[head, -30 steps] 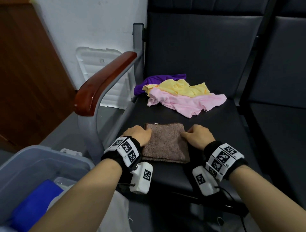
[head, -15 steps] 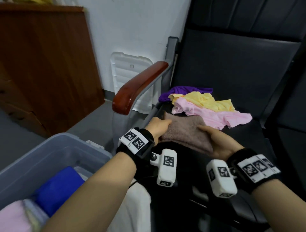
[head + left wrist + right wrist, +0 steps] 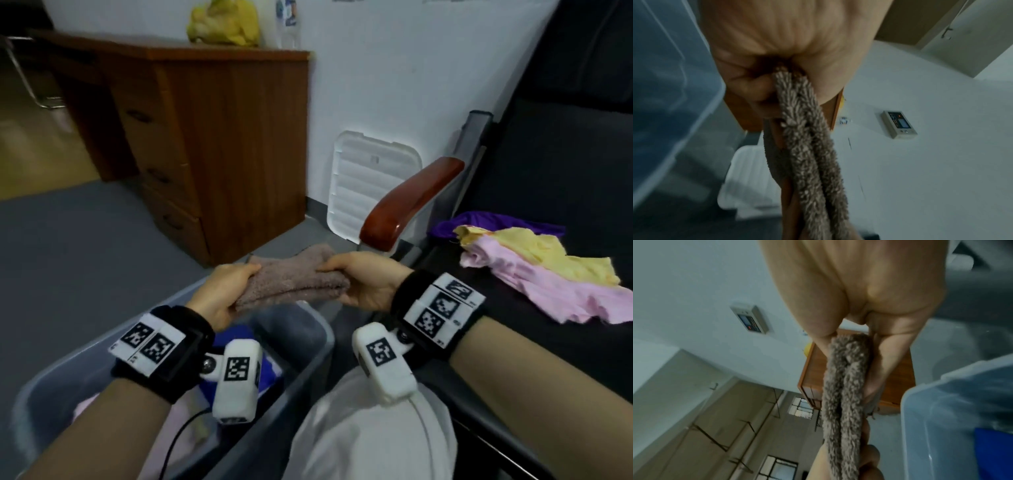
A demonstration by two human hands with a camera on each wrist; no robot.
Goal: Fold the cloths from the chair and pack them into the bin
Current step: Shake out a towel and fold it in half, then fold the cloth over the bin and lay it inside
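Folded brown terry cloth (image 3: 291,281): held in the air over the far end of the bin, left hand (image 3: 221,291) gripping its left end, right hand (image 3: 363,278) its right end. Translucent grey bin (image 3: 308,363): on the floor, holding a blue cloth (image 3: 267,373) and a pale pink cloth (image 3: 85,407). Black chair seat (image 3: 513,301): purple cloth (image 3: 479,222), yellow cloth (image 3: 534,250) and pink cloth (image 3: 561,291) heaped together. White bin lid (image 3: 370,185): leaning on the wall beside the wooden armrest (image 3: 411,202). Wooden desk (image 3: 219,144): yellow bag (image 3: 222,22) on top.
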